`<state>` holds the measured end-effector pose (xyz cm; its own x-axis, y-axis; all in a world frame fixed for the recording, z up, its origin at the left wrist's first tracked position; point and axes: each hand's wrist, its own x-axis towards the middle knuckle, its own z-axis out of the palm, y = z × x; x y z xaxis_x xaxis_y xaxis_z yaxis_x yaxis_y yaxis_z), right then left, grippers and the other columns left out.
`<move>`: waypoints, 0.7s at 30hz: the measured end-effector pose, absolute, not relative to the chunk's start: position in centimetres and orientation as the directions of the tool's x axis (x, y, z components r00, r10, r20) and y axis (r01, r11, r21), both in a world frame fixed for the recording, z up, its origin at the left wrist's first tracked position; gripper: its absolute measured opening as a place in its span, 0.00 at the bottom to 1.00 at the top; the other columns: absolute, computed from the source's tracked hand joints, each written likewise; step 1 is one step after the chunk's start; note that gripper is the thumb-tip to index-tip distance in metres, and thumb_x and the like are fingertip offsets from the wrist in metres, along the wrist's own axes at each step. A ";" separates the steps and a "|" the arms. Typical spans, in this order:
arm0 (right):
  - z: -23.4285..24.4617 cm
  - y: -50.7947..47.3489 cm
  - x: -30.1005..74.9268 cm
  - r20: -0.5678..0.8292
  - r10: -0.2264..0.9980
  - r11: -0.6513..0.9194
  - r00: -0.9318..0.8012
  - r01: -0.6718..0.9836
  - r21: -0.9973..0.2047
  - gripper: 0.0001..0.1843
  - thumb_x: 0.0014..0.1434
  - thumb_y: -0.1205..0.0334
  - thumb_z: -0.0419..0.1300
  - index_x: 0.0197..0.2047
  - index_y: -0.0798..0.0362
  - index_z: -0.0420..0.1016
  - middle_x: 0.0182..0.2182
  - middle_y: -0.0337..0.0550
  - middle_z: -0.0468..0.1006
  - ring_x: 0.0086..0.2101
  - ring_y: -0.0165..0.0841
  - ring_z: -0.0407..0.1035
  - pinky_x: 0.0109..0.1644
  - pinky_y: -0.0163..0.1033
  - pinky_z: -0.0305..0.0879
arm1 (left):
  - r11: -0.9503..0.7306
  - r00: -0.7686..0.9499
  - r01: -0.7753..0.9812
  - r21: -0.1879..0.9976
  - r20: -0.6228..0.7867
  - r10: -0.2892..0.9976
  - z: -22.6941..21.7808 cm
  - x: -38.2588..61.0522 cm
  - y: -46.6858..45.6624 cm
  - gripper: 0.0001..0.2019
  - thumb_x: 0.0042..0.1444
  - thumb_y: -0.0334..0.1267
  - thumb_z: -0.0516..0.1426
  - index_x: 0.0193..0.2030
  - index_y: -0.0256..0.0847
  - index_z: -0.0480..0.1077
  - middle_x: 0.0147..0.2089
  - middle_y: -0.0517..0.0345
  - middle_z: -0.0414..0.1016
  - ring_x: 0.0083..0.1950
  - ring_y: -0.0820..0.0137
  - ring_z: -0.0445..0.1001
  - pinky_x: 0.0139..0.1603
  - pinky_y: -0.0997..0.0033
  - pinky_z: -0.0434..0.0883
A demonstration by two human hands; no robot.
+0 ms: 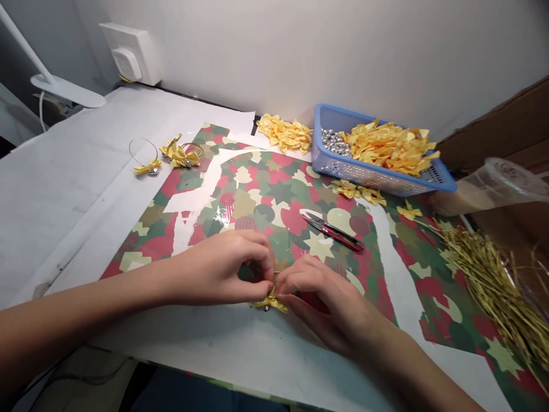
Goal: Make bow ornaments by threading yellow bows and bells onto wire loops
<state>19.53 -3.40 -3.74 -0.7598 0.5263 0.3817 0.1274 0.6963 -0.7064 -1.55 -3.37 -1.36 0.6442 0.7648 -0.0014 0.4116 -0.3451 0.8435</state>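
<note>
My left hand (223, 266) and my right hand (319, 297) meet near the table's front edge, fingertips pinched together on a small yellow ribbon bow (271, 300). A tiny silver bell shows just under the bow. Both hands are closed around it, resting on the red and green patterned sheet (274, 194). Red thread snips (334, 230) lie just beyond my right hand.
A blue basket (377, 171) with yellow bows and silver bells stands at the back right. Loose bows (286, 134) lie left of it. Finished bows with wire loops (180, 153) sit at the back left. Gold wire strands (493, 280) pile up at the right. A white lamp (64, 88) stands far left.
</note>
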 end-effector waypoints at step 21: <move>-4.2 -4.2 19.4 0.215 0.793 0.456 -0.569 0.322 -0.829 0.07 0.62 0.71 0.54 0.38 0.48 0.62 0.31 0.37 0.71 0.30 0.29 0.68 0.31 0.32 0.65 | -0.664 0.602 0.563 0.493 0.306 0.737 -2.0 -0.8 -4.1 0.07 0.52 0.40 0.58 0.34 0.39 0.68 0.35 0.55 0.70 0.37 0.67 0.66 0.40 0.66 0.63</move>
<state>19.36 -4.15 -4.17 -0.5693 0.7934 0.2155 0.3221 0.4564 -0.8294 -0.76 -4.11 -2.00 0.6024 0.7374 0.3056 0.5626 -0.6638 0.4928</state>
